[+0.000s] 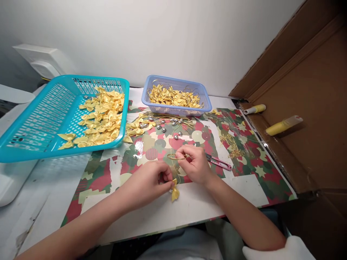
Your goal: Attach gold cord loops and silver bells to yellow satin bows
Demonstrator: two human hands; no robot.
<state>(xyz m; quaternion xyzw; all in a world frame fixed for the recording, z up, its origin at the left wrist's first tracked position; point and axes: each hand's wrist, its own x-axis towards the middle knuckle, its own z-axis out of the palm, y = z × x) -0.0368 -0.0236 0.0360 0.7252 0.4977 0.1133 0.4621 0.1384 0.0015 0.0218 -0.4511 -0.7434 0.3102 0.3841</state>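
Head view: the near edge of the surface (151, 209) runs just in front of the body, and between it and the two hands lies a white strip with room for moving. A pale wall (176, 39) closes off the far side, a brown cardboard panel (303, 90) stands along the right, and a turquoise basket (126, 112) bounds the working space on the left. Over the near middle, the left hand (155, 178) has its fingers pinched narrow on one yellow bow (175, 193), soft and glossy like satin, which hangs down from the fingertips. The right hand (193, 162) — just beyond and to the right — pinches one thin gold ring (172, 157), wiry and rounded, held above the patterned covering (154, 142) of red, green and cream. Two baskets of perforated plastic stand farther back: the turquoise one carries a heap of bows (110, 119) too many to count, while a smaller blue basket (176, 109) holds more bows mixed with gold loops. Roughly a dozen shiny, rounded silver beads (163, 129) lie scattered between the baskets and the hands. One pink-handled tool (221, 163) rests just right of the right hand, near a loose pile of fine gold bits (235, 150); two yellow-and-white tubes (255, 109) sit against the cardboard — both well apart from the hands.
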